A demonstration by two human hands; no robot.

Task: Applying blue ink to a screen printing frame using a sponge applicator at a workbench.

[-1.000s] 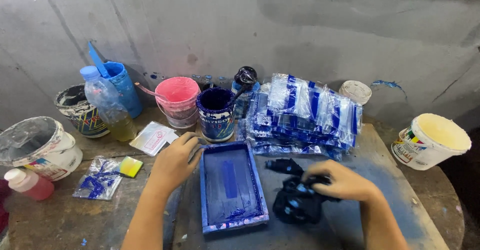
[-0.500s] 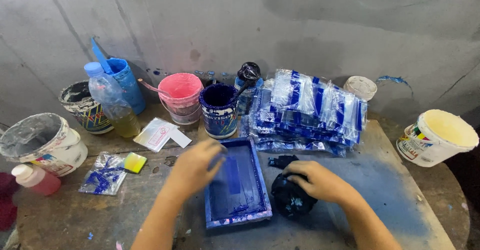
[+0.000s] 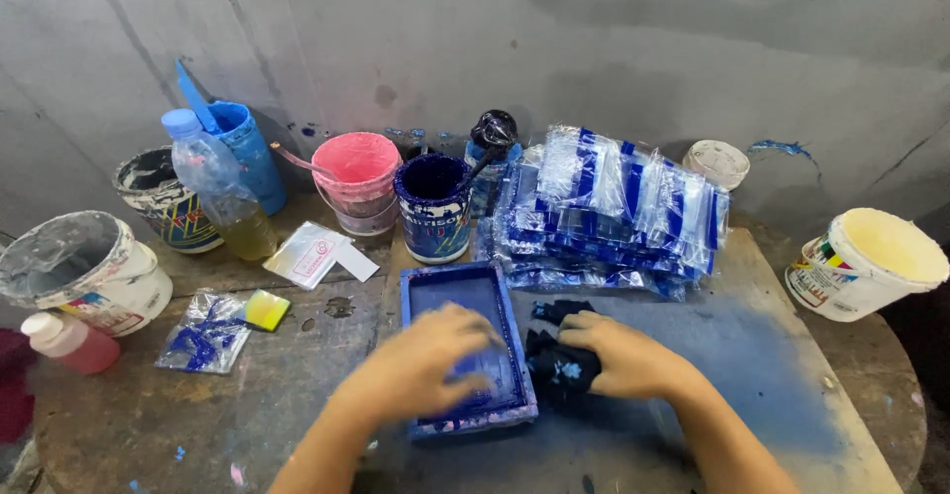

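Your fingers (image 3: 465, 331) on the left hand (image 3: 421, 365) are spread wide and flat, pressing down inside the blue printing frame (image 3: 463, 347), which lies on the table (image 3: 297, 395) at the centre, just below the pots. And the right hand (image 3: 618, 355) sits at three o'clock of the frame, its fingers curled down over a dark ink-stained rag (image 3: 559, 365), gripping it against the table right beside the frame's edge (the rag touches the frame, as far as I can see).

At twelve o'clock from the frame, the dark blue ink pot (image 3: 432, 207) stands upright, and to its left the pink pot (image 3: 356, 179). At one o'clock, a stack of clear packets with blue print (image 3: 609, 212) is piled up, close to the rag. Out at three o'clock, well apart, a white tub with a yellowish inside (image 3: 871, 261) sits near the table's rim. At ten o'clock, a plastic bottle with yellowish liquid (image 3: 220, 197) is upright, a light blue cup (image 3: 245, 152) behind it. At nine o'clock, a small yellow sponge (image 3: 265, 309) touches a blue-smeared clear bag (image 3: 203, 334).
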